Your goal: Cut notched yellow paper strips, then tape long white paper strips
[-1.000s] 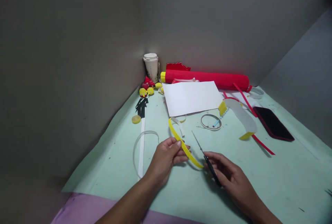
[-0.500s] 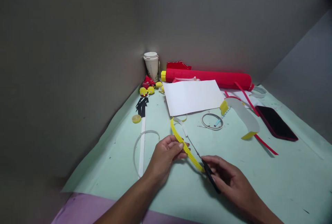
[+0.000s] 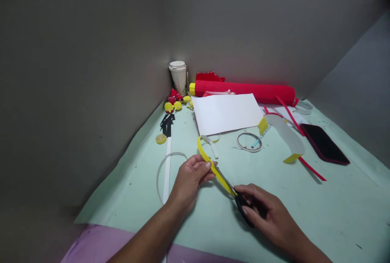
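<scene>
A yellow ribbed strip (image 3: 203,151) curls at its far end, where its pale underside shows. My left hand (image 3: 193,177) pinches it near the middle between thumb and fingers. Black-handled scissors (image 3: 243,208) are in my right hand (image 3: 265,210), their blades pointing up and left along the strip's right side. The strip's near end reaches the scissors close to my right fingertips. How far the blades are apart is hard to tell.
Beyond my hands lie a white sheet (image 3: 227,113), a red roll (image 3: 246,91) and a tape ring (image 3: 249,142). A phone (image 3: 324,144) is right. Left are a white strip (image 3: 167,169), black pieces (image 3: 167,124) and a yellow disc (image 3: 161,139). A cup (image 3: 178,78) stands behind.
The scissors have moved a little left and now lie close along the strip. My left hand and the strip have shifted slightly left and up.
</scene>
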A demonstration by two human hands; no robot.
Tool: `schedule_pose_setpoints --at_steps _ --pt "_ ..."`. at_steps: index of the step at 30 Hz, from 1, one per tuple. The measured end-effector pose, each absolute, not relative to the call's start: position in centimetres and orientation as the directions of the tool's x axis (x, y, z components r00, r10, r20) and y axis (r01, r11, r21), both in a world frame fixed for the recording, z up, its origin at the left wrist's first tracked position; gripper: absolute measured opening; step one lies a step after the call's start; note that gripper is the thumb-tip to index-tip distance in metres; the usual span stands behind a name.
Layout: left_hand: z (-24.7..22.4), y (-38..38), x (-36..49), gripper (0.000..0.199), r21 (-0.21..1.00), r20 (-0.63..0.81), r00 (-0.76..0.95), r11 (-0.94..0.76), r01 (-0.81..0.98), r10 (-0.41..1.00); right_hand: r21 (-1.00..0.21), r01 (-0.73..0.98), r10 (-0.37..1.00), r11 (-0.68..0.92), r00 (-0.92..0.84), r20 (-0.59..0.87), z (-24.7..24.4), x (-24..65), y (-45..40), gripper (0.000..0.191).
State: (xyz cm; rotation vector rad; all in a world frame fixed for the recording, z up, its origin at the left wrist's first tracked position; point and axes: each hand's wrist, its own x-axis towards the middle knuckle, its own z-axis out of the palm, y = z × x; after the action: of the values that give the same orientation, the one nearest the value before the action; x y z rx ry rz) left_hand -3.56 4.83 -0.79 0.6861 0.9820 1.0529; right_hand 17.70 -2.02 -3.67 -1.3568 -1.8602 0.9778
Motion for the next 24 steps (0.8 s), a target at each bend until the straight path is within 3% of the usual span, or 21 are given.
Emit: schedule_pose_setpoints --at_steps 24 --pt "-0.68 4.64 -3.32 0.013 0.818 -0.358 0.170 0.397 -0.417 0.918 -0.843 0.506 0.962 0.181 -0.271 0.044 -3.36 17.44 -2.08 0.031"
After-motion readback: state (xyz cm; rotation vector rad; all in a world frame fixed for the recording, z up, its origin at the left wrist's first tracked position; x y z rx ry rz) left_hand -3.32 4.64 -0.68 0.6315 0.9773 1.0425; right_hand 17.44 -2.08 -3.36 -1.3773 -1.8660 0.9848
